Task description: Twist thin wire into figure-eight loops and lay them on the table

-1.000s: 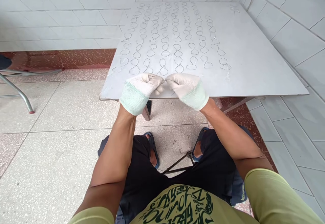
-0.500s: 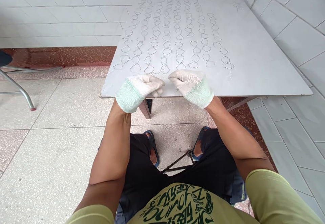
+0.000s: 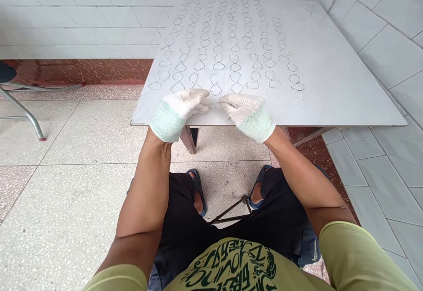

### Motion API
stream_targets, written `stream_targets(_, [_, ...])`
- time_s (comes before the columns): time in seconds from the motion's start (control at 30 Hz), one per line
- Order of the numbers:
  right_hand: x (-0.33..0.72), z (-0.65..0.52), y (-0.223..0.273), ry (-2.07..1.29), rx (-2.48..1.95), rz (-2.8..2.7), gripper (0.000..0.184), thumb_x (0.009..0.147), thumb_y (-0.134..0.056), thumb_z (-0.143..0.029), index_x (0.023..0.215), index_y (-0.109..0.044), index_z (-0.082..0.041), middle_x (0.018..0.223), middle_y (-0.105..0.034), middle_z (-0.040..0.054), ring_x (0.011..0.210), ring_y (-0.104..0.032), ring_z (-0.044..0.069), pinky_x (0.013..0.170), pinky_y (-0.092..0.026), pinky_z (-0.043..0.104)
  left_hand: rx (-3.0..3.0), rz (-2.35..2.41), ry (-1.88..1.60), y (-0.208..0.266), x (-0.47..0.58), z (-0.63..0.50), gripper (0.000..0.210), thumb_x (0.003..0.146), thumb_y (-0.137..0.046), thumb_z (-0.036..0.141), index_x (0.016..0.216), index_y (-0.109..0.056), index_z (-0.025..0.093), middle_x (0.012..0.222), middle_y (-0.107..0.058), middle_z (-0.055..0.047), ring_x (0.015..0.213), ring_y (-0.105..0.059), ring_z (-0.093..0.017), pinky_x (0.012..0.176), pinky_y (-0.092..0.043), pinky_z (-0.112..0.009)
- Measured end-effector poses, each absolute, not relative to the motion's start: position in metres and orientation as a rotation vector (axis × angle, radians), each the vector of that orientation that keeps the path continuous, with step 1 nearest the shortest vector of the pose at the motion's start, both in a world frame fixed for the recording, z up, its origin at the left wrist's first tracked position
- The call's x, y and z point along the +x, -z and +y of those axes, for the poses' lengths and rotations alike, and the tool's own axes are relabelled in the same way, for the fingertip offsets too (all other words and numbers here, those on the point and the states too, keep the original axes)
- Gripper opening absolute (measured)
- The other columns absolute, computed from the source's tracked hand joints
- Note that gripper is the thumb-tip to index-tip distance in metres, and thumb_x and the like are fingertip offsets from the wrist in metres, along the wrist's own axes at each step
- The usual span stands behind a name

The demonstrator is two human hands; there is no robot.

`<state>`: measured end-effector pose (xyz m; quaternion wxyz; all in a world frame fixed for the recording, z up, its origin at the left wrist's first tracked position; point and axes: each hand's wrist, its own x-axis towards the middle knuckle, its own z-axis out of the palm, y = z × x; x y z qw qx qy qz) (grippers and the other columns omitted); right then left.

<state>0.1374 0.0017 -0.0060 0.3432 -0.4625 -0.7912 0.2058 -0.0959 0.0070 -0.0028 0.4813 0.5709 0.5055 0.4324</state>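
Both hands wear white knit gloves with mint cuffs and are at the front edge of the board (image 3: 330, 84). My left hand (image 3: 185, 109) has its fingers bent together, pinching a thin strand (image 3: 213, 103) that looks like wire or thread. Opposite it, my right hand (image 3: 247, 111) is closed, fingertips pressed together at the strand's other side. A small gap separates the hands. Rows of thin dark figure-eight loops (image 3: 235, 80) lie on the board beyond them. My left glove partly covers the nearest loop (image 3: 194, 79) in its column.
White tiled walls (image 3: 99, 13) border the board behind and on the right. Small pale scraps (image 3: 311, 9) lie at its far right corner. A metal-legged stool (image 3: 31, 117) stands on the left floor. A dark metal bar (image 3: 231, 214) is between my feet.
My left hand has shifted slightly left and up, and its fingers have moved round the strand. My right hand stays nearly in place. The strand shows more between the hands.
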Motion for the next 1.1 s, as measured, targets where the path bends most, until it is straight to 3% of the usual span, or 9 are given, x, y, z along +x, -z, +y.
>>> stream_targets(0.07, [0.137, 0.002, 0.007, -0.56, -1.17, -2.075, 0.031, 0.115, -0.056, -0.034, 0.094, -0.078, -0.027, 0.101, -0.081, 0.0036, 0.099, -0.073, 0.025, 0.098, -0.053, 0.037, 1.339, 1.256, -1.076, 0.001, -0.095, 0.008, 0.05, 0.09, -0.084, 0.06, 0.117, -0.083, 0.018, 0.096, -0.087, -0.009, 0.101, -0.082, -0.025, 0.099, -0.062, -0.037])
stream_targets(0.23, [0.134, 0.003, 0.008, -0.591, -1.106, -2.162, 0.036, 0.116, -0.054, -0.033, 0.087, -0.073, -0.024, 0.091, -0.074, 0.0029, 0.09, -0.069, 0.022, 0.091, -0.048, 0.035, 1.392, 1.087, -1.065, 0.0, -0.09, 0.009, 0.026, 0.085, -0.085, 0.042, 0.083, -0.077, 0.018, 0.085, -0.082, -0.009, 0.083, -0.075, -0.019, 0.088, -0.061, -0.032])
stream_targets(0.33, [0.133, 0.003, 0.007, -0.568, -1.132, -2.202, 0.04, 0.118, -0.052, -0.035, 0.086, -0.071, -0.022, 0.085, -0.07, 0.0017, 0.084, -0.064, 0.02, 0.086, -0.045, 0.034, 1.409, 1.097, -1.068, 0.003, -0.09, 0.009, 0.022, 0.091, -0.078, 0.038, 0.083, -0.077, 0.018, 0.079, -0.078, -0.007, 0.078, -0.073, -0.018, 0.087, -0.062, -0.032])
stream_targets(0.47, [0.134, 0.004, 0.005, -0.483, -1.189, -2.25, 0.04, 0.118, -0.052, -0.036, 0.087, -0.072, -0.022, 0.085, -0.068, 0.0026, 0.085, -0.063, 0.02, 0.085, -0.043, 0.035, 1.423, 1.133, -1.077, 0.006, -0.092, 0.008, 0.033, 0.1, -0.075, 0.048, 0.088, -0.078, 0.018, 0.082, -0.079, -0.009, 0.086, -0.079, -0.023, 0.097, -0.064, -0.038])
stream_targets(0.7, [0.137, 0.006, 0.006, -0.417, -1.244, -2.309, 0.041, 0.12, -0.049, -0.037, 0.093, -0.076, -0.023, 0.089, -0.073, 0.0033, 0.085, -0.065, 0.021, 0.085, -0.046, 0.036, 1.406, 1.157, -1.11, 0.006, -0.09, 0.008, 0.038, 0.099, -0.078, 0.056, 0.099, -0.082, 0.018, 0.087, -0.083, -0.008, 0.086, -0.081, -0.023, 0.094, -0.065, -0.038])
stream_targets(0.83, [0.135, 0.007, 0.008, -0.41, -1.237, -2.319, 0.042, 0.121, -0.048, -0.039, 0.101, -0.081, -0.024, 0.099, -0.08, 0.0049, 0.094, -0.072, 0.023, 0.09, -0.05, 0.036, 1.473, 1.143, -1.012, 0.004, -0.09, 0.009, 0.032, 0.093, -0.082, 0.048, 0.08, -0.078, 0.02, 0.084, -0.08, -0.009, 0.086, -0.077, -0.023, 0.094, -0.063, -0.038])
stream_targets(0.97, [0.134, 0.006, 0.008, -0.387, -1.186, -2.33, 0.041, 0.123, -0.046, -0.039, 0.12, -0.084, -0.024, 0.115, -0.085, 0.0061, 0.108, -0.076, 0.024, 0.098, -0.052, 0.036, 1.514, 1.109, -0.905, -0.001, -0.089, 0.01, 0.041, 0.088, -0.085, 0.056, 0.066, -0.073, 0.023, 0.076, -0.071, -0.008, 0.073, -0.062, -0.021, 0.077, -0.055, -0.039])
stream_targets(1.1, [0.135, 0.006, 0.008, -0.139, -1.155, -2.463, 0.052, 0.125, -0.036, -0.04, 0.118, -0.084, -0.021, 0.107, -0.083, 0.0087, 0.103, -0.074, 0.025, 0.097, -0.05, 0.038, 1.489, 1.058, -0.912, -0.004, -0.082, 0.008, 0.046, 0.086, -0.088, 0.058, 0.061, -0.071, 0.023, 0.068, -0.065, -0.004, 0.069, -0.055, -0.017, 0.075, -0.05, -0.035])
